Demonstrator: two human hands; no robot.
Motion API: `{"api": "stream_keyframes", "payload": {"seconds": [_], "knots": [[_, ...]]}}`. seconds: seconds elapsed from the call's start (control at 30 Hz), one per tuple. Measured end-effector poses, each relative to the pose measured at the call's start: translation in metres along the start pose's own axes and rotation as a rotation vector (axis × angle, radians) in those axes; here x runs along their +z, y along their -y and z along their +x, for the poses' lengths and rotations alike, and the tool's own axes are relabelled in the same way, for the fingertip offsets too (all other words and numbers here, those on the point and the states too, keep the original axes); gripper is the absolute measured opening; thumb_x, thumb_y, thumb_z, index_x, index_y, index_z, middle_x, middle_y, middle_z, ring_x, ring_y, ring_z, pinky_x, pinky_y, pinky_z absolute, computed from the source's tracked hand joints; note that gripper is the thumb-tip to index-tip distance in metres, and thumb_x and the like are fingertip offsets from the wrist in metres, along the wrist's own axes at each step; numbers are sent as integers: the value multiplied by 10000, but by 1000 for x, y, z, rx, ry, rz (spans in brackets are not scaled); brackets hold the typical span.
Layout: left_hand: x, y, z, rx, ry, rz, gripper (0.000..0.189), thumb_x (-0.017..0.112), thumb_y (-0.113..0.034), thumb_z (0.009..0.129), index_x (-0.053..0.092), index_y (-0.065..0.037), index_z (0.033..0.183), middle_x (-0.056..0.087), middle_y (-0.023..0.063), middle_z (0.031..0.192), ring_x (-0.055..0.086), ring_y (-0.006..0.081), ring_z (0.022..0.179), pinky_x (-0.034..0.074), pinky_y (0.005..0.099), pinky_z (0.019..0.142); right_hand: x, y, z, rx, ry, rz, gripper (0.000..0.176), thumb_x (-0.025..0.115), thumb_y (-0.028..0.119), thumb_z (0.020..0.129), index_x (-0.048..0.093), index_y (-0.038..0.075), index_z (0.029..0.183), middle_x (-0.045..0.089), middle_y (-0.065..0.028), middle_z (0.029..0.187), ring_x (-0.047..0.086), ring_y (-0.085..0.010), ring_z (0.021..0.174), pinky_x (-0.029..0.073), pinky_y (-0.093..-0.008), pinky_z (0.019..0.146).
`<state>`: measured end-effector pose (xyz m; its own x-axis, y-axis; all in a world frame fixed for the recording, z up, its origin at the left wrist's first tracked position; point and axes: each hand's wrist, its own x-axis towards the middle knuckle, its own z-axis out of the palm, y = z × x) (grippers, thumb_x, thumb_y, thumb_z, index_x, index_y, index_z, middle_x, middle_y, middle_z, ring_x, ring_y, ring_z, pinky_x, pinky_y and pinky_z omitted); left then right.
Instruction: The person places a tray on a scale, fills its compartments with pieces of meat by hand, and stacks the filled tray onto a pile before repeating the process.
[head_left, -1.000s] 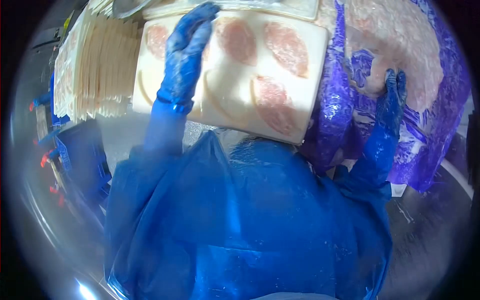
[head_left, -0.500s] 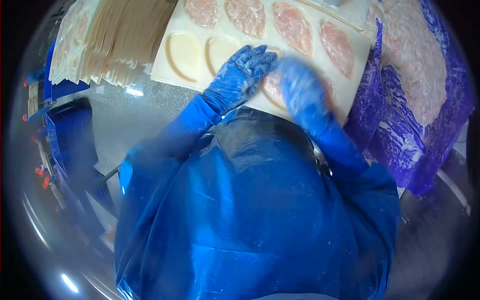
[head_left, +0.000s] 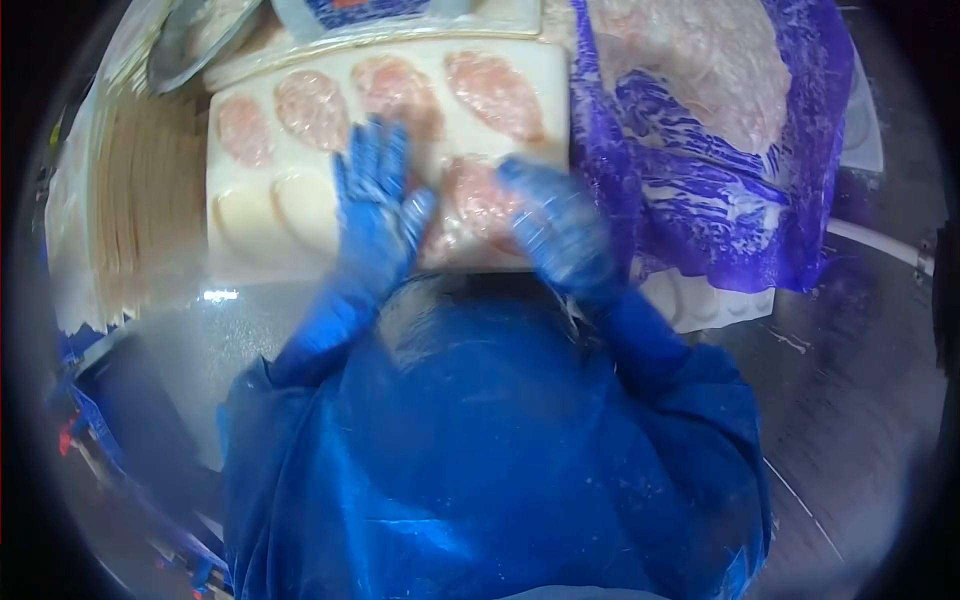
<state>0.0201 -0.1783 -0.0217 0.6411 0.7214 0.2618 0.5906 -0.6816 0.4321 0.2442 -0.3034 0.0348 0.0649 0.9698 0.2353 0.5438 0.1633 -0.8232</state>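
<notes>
Table (head_left: 260, 325) borders tray (head_left: 245, 258) edge | left hand (head_left: 378, 200) open over tray | right hand (head_left: 562, 225) at meat (head_left: 485, 200), grip unclear

Well to the left of the grip and lower down, a dark blue bin (head_left: 140, 400) sits near a small red piece (head_left: 66, 437), too blurred to identify. Right of the grip, a white pipe (head_left: 880, 243) runs beside a pale-streaked grey surface (head_left: 830, 400).

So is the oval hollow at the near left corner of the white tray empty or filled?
Empty: the oval hollow shows bare pale floor and curved wall, while the one beyond it holds pink raw meat.
</notes>
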Motion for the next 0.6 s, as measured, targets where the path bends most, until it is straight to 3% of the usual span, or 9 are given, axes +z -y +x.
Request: {"api": "stream_keyframes", "payload": {"seconds": [0.03, 0.07, 0.1, 0.13, 0.2, 0.33, 0.4, 0.53, 0.6], "knots": [[6, -24, -9, 57, 149, 45, 702, 524, -392, 989, 277, -116, 1586, 245, 177, 1637, 197, 418, 1510, 137, 580, 1209, -35, 3, 9, 272, -82, 11, 311, 605, 91, 968, 635, 13, 1267, 671, -148, 1222, 636, -295, 1128, 484, -388, 1011], [11, -43, -15, 109, 300, 93, 695, 527, -383, 989, 282, -121, 1585, 249, 181, 1634, 204, 413, 1509, 142, 575, 1211, -43, -26, -3, 285, -120, -970, 250, 644, 165, 951, 687, 65, 1177, 705, -164, 1059, 674, -296, 970, 531, -413, 863], [9, -47, -14, 109, 301, 96, 695, 527, -383, 989, 282, -121, 1585, 249, 181, 1634, 204, 413, 1509, 142, 575, 1211, -109, -90, 13, -332, -83, -955, 212, 634, 142, 967, 675, 14, 1132, 684, -159, 1154, 675, -270, 1004, 528, -324, 870], [6, -48, -10, 101, 283, 118, 685, 529, -376, 988, 293, -129, 1582, 259, 177, 1630, 215, 406, 1506, 148, 570, 1212, -134, -139, 13, 435, -349, -361, 202, 670, 170, 942, 685, 33, 1089, 700, -157, 1085, 684, -290, 982, 539, -355, 838], [6, -50, -10, 76, 273, 140, 676, 532, -369, 987, 304, -137, 1579, 269, 173, 1626, 225, 398, 1503, 154, 565, 1213, -203, -218, 11, 278, -388, -831, 256, 720, 207, 904, 686, 43, 1097, 709, -163, 1037, 693, -309, 955, 536, -382, 841], [5, -51, -6, 73, 296, 154, 649, 535, -358, 985, 338, -146, 1566, 287, 172, 1618, 242, 402, 1495, 163, 565, 1210, -202, -255, 14, 299, -214, -1120, 338, 744, 267, 884, 682, 36, 1122, 715, -175, 1015, 698, -325, 955, 529, -394, 858], [4, -52, -10, 75, 273, 158, 632, 538, -354, 983, 368, -143, 1554, 295, 175, 1615, 249, 411, 1490, 167, 569, 1207, -193, -231, 4, 203, -99, -610, 352, 749, 266, 880, 677, 19, 1120, 706, -162, 1017, 692, -299, 949, 521, -393, 865], [-3, -46, -14, 83, 215, 105, 572, 532, -323, 986, 439, -121, 1513, 340, 193, 1590, 314, 411, 1462, 219, 545, 1195, -183, -183, 5, 255, -104, -449, 303, 734, 177, 884, 677, 3, 1126, 698, -113, 1056, 683, -261, 929, 525, -377, 841], [-7, -39, -18, -13, 37, -396, 506, 521, -285, 991, 508, -96, 1460, 401, 212, 1550, 392, 410, 1417, 281, 507, 1176, -172, -137, 13, 603, -296, 407, 317, 693, 93, 909, 643, -10, 1205, 668, -76, 1124, 656, -197, 971, 529, -319, 870]]}}
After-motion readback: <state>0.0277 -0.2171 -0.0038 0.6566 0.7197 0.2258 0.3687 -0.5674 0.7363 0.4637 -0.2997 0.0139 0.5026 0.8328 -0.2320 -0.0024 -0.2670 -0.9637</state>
